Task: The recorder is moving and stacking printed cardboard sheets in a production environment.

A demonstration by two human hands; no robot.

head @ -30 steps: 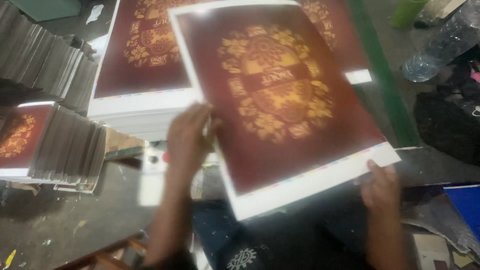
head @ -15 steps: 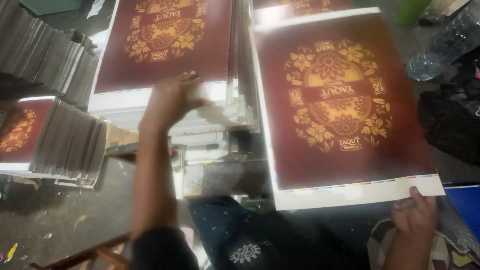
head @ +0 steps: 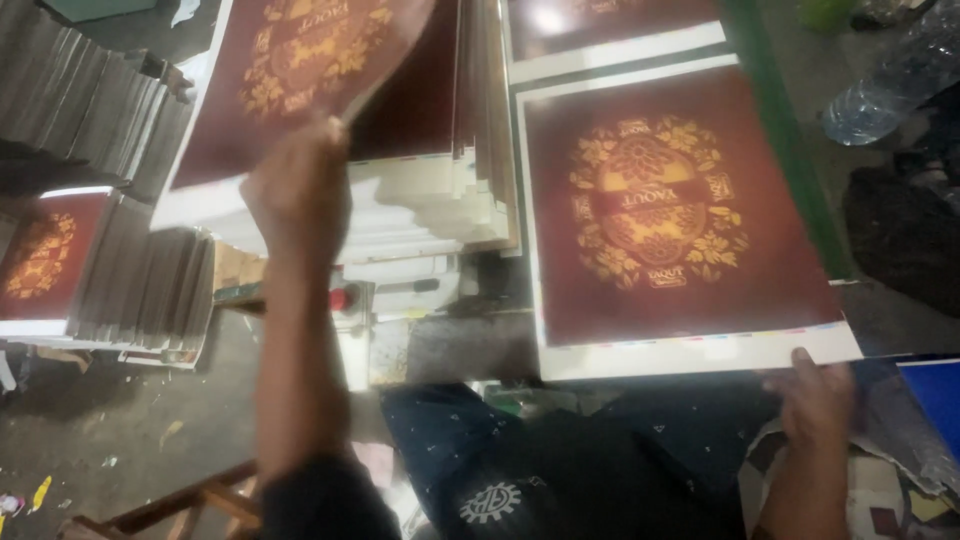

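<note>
A dark red printed sheet with a gold floral emblem and a white margin lies flat at the right. My right hand grips its near right corner, thumb on the white margin. My left hand is raised over a tall stack of the same sheets at centre left. Its fingers pinch the near edge of the top sheet, which curls up off the pile. My dark-trousered lap shows below.
A lower stack of sheets stands at far left, with more piles behind it. At the right are a green strip, a plastic bottle, a dark bag and a blue panel. A wooden frame sits bottom left.
The sheet I held in both hands moved right and was laid flat. My left hand let go, swung back to the stack and took hold of the top sheet there.
</note>
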